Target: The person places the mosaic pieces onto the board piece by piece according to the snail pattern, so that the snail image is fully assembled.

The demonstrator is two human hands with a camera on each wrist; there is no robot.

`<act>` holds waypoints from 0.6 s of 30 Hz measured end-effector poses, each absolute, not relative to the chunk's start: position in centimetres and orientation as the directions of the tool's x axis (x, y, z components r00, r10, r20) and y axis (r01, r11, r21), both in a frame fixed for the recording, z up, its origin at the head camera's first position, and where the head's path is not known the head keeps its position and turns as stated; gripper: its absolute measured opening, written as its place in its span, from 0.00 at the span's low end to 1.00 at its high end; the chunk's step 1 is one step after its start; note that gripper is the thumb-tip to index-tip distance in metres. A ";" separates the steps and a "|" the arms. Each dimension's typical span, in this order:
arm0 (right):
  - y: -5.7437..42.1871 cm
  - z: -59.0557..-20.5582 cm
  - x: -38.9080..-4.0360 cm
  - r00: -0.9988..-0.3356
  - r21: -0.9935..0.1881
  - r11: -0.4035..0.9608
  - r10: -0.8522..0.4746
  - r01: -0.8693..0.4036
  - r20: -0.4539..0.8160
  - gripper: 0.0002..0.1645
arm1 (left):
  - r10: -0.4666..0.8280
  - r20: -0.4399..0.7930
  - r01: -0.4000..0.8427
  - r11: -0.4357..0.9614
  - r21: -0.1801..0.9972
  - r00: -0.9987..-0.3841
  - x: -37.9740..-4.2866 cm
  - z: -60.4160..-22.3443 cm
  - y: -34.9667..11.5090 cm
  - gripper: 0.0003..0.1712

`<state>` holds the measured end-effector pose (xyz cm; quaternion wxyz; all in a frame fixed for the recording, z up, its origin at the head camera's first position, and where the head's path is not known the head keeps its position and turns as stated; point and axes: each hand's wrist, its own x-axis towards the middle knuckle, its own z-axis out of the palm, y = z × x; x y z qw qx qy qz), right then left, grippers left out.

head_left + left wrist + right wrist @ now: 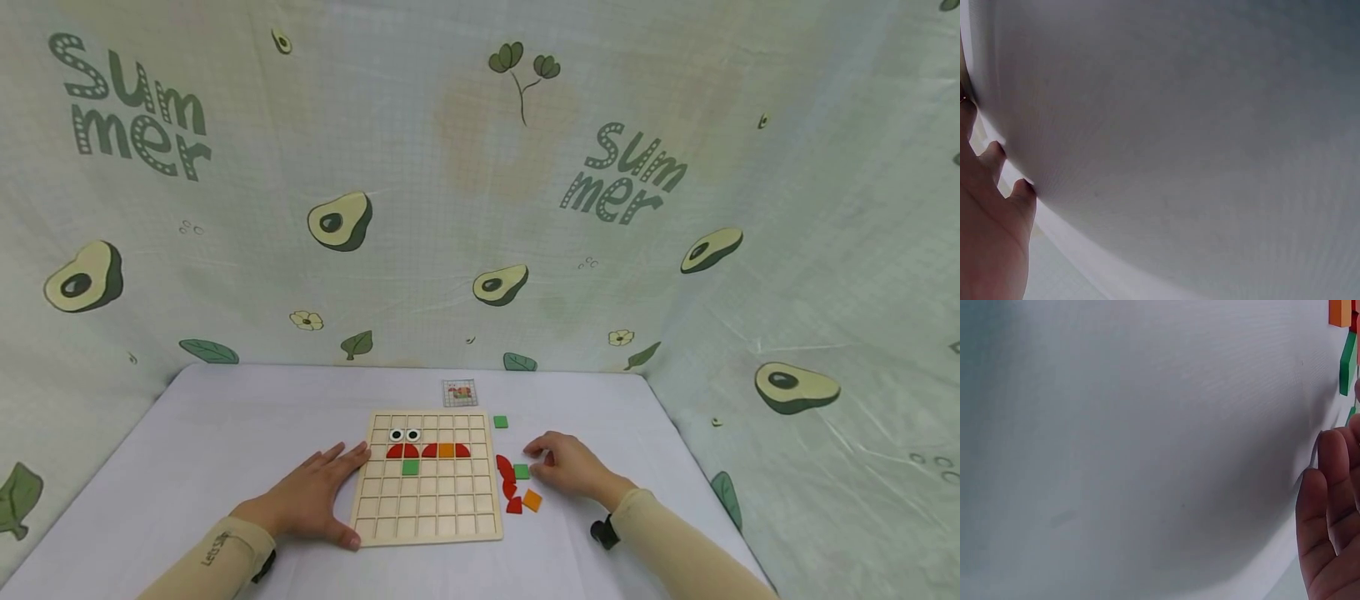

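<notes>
My left hand (318,493) lies spread at the left edge of a wooden grid board (427,527), its fingertips against the frame and its thumb at the near corner. On the board sit two eye pieces (405,435), several red quarter-round pieces (395,452), an orange square (447,451) and a green square (410,467). Right of the board, my right hand (573,467) hovers with loosely bent fingers beside a loose green square tile (521,472). A gap shows between thumb and forefinger, with nothing seen in it. In the right wrist view its fingers (1334,456) are relaxed.
Loose red pieces (506,468) and an orange square tile (532,500) lie along the board's right side. Farther back is another green tile (501,422). A small picture card (460,392) lies behind the board on the white tablecloth (300,408). A printed curtain (420,317) hangs behind.
</notes>
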<state>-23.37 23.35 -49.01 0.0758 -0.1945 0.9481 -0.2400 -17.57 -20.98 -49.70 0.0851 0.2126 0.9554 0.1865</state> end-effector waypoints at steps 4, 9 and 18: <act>23.0 -48.9 -23.4 -0.902 -0.489 0.798 -0.430 -0.352 -0.051 0.16 | 0.443 -0.085 0.377 0.836 0.399 -0.893 -17.4 -49.5 -20.9 0.77; 22.3 -48.6 -23.3 -0.876 -0.482 0.781 -0.479 -0.397 -0.054 0.16 | 0.442 -0.091 0.373 0.836 0.401 -0.892 -17.2 -49.2 -20.8 0.77; 20.2 -48.1 -23.9 -0.873 -0.416 0.808 -0.484 -0.418 -0.063 0.15 | 0.429 -0.094 0.366 0.849 0.382 -0.898 -17.4 -49.6 -20.9 0.78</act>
